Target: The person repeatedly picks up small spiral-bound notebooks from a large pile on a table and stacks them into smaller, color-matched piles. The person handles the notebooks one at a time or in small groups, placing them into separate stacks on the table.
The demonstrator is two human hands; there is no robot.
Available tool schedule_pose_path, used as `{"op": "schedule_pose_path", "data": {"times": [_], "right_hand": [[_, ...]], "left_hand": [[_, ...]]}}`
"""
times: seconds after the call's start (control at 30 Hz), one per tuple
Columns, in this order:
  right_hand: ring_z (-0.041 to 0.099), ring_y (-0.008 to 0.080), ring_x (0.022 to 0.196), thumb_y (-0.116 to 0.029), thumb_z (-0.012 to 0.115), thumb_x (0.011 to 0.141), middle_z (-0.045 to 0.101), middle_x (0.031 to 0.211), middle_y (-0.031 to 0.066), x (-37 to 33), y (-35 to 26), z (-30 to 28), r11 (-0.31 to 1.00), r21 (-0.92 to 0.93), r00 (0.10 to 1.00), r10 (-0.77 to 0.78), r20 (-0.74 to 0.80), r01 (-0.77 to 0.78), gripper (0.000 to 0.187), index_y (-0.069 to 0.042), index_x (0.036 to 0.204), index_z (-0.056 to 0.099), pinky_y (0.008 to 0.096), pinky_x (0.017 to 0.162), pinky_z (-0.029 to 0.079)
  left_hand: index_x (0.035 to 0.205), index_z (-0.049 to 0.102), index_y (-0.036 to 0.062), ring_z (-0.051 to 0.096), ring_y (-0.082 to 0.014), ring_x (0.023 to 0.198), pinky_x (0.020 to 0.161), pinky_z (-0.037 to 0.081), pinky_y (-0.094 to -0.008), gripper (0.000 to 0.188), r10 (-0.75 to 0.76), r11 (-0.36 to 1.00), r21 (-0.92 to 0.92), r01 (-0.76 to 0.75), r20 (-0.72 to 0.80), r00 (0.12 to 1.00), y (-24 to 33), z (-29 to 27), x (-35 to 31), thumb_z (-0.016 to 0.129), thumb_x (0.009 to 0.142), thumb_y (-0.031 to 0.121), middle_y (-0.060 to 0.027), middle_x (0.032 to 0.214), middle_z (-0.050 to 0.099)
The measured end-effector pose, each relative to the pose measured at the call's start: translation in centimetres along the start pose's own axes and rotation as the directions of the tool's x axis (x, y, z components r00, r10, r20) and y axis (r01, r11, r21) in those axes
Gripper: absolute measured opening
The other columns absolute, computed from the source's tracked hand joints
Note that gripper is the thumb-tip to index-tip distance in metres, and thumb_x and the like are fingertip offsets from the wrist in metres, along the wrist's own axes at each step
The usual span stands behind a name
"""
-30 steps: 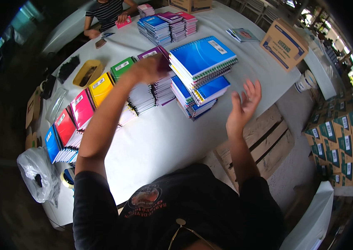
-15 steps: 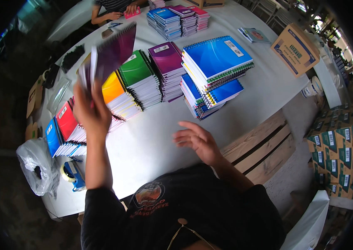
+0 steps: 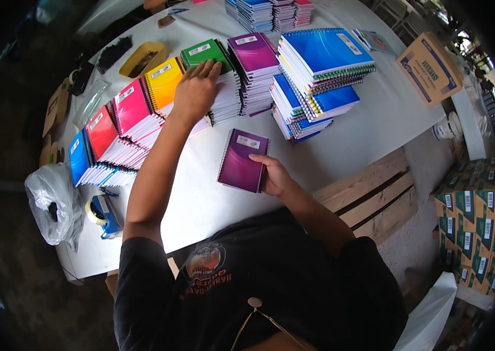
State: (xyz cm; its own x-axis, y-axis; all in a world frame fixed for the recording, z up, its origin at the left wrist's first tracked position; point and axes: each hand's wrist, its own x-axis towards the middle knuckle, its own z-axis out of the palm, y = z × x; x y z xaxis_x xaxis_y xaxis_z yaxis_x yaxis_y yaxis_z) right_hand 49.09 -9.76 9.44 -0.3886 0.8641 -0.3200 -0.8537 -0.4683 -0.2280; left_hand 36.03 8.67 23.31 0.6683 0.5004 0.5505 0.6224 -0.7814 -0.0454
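Observation:
My right hand (image 3: 276,177) grips a small purple spiral notebook (image 3: 240,167) by its right edge, thumb on the cover, above the near part of the table. My left hand (image 3: 196,92) reaches across and rests its outstretched fingers on the green notebook stack (image 3: 205,50). Left of that stack, in a slanting row, are yellow (image 3: 165,76), pink (image 3: 131,105), red (image 3: 102,133) and blue notebooks (image 3: 78,152). A purple notebook stack (image 3: 253,51) stands right of the green one. Farther right rises a taller pile topped by large blue notebooks (image 3: 324,50).
At the left edge lie a clear plastic bag (image 3: 51,202) and a blue tape dispenser (image 3: 106,216). A yellow tub (image 3: 142,59) sits behind the row. More notebook stacks (image 3: 253,16) stand at the far side. A cardboard box (image 3: 428,69) is at right, beyond a wooden pallet (image 3: 370,196).
The purple notebook has passed from my raised left hand to my right hand. My left hand has moved right onto the green stack. The whole view has shifted slightly.

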Motion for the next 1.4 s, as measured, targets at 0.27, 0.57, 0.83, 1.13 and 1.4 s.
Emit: {"op": "schedule_pose_path", "data": {"times": [0.27,0.57,0.83,1.13,1.4], "right_hand": [[0.059,0.0264,0.110,-0.037,0.042,0.096,0.057,0.123,0.0162,-0.1,-1.2,0.2,0.997,-0.066,0.994,-0.044,0.100,0.051,0.049,0.000,0.128,0.047,0.0400,0.097,0.046],[0.053,0.0268,0.119,-0.047,0.035,0.097,0.052,0.131,0.0161,0.8,0.3,0.6,0.999,-0.026,1.000,0.020,0.024,-0.019,0.060,0.000,0.134,0.043,0.0421,0.102,0.040],[0.063,0.0237,0.103,-0.034,0.054,0.092,0.059,0.119,0.0145,-0.6,1.5,0.6,0.969,-0.227,0.956,0.152,0.250,-0.095,0.052,0.000,0.130,0.046,0.0378,0.089,0.052],[0.060,0.0227,0.105,-0.026,0.055,0.092,0.060,0.114,0.0113,1.8,2.3,1.9,0.967,-0.209,0.987,-0.157,-0.041,0.145,0.039,-0.002,0.123,0.050,0.0382,0.088,0.051],[0.059,0.0282,0.108,-0.029,0.054,0.091,0.057,0.121,0.0143,3.0,2.4,3.2,0.970,-0.241,0.998,-0.014,0.060,0.028,0.049,-0.003,0.131,0.044,0.0429,0.092,0.048]], "left_hand": [[0.111,0.058,0.0015,0.063,-0.0238,0.102,0.095,0.045,-0.0365,0.023,-0.086,0.904,-0.428,-0.022,-0.232,0.969,1.8,-4.1,-3.9,0.057,0.089,0.003,-0.0116,0.105,0.067],[0.102,0.065,0.0044,0.065,-0.0226,0.086,0.082,0.049,-0.0338,0.020,-0.505,0.499,-0.830,0.249,-0.045,0.862,-0.8,-1.8,-4.6,0.061,0.082,0.005,-0.0098,0.093,0.068],[0.127,0.053,0.0100,0.043,-0.0316,0.126,0.105,0.031,-0.0442,0.054,0.045,0.850,-0.526,-0.008,0.058,0.997,-0.1,-3.6,-8.4,0.061,0.075,-0.002,-0.0068,0.132,0.052],[0.109,0.065,0.0089,0.063,-0.0243,0.098,0.085,0.045,-0.0413,0.029,-0.182,0.970,-0.194,0.148,-0.170,0.969,-1.3,-4.6,-12.1,0.067,0.081,0.011,-0.0073,0.109,0.066],[0.118,0.059,0.0050,0.050,-0.0326,0.115,0.095,0.038,-0.0441,0.050,-0.213,0.972,-0.115,0.204,-0.074,0.974,-1.8,-6.1,-14.8,0.076,0.073,0.017,-0.0135,0.127,0.054]]}}
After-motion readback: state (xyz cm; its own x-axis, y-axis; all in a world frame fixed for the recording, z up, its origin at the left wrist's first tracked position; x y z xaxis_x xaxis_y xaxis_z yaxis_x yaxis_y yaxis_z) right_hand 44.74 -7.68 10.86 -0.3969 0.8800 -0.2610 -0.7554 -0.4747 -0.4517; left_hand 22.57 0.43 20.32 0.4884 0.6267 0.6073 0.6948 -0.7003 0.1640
